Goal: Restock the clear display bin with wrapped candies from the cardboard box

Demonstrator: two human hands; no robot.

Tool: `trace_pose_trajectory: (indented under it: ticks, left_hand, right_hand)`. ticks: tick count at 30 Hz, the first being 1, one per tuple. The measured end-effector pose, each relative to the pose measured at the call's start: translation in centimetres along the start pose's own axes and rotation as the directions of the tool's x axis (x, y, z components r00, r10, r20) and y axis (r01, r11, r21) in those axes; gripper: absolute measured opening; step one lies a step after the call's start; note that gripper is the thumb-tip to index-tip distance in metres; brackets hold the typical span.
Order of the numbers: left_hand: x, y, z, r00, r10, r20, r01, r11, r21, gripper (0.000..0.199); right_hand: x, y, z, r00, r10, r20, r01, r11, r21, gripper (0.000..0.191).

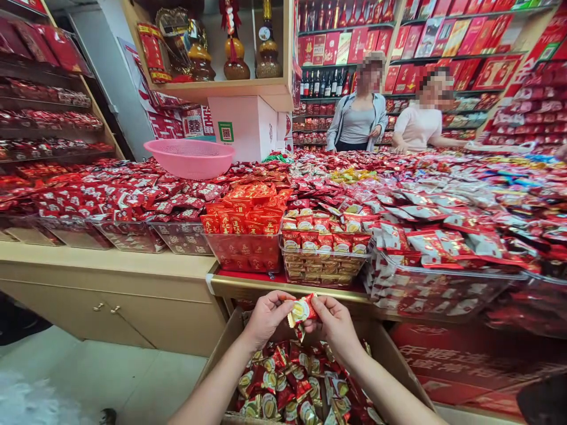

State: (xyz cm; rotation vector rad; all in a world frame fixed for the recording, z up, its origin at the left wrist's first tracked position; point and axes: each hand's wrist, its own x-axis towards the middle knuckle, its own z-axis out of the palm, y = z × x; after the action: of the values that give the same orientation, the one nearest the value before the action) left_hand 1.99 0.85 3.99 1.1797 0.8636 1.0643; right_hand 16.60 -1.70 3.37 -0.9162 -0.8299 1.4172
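Note:
A red and gold candy packet (302, 310) is held over an open cardboard box (401, 365). My left hand (269, 317) pinches its left end between thumb and finger. On the right end, my right hand (333, 321) has its fingers closed round the wrapper. Many similar wrapped candies (301, 378) lie loose in the box below. Just beyond my hands, a clear bin (325, 265) holds stacked gold and red packets marked DURIAN. To its left stands a bin of orange-red packets (245, 236).
A pink basket (190, 158) sits on the candy display. White and red packets (443, 245) fill a bin at the right. Two people (361, 118) stand behind the display. Wooden cabinets (177, 307) are at the left, red cartons (447, 354) at the right.

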Motion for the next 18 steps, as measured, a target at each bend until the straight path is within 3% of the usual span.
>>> trace_pose_trajectory:
  ticks: [5,10,18]
  left_hand:
    - [-0.4,-0.4,-0.1,0.996,-0.064,0.065,0.057,0.993,0.1,0.026]
    - [-0.9,-1.0,-0.9,0.994,-0.065,0.093,0.051,0.987,0.15,0.022]
    - [-1.6,-1.1,-1.7,0.983,-0.155,0.103,0.14,0.98,0.141,0.026]
  right_hand:
    - [0.1,-0.4,-0.1,0.992,-0.103,0.074,0.113,0.983,-0.146,0.023]
    - [0.1,0.0,-0.1,0.984,-0.12,0.13,0.144,0.97,-0.195,0.02]
    - [0.5,0.2,-0.3,0.979,-0.132,0.157,0.18,0.918,-0.352,0.022]
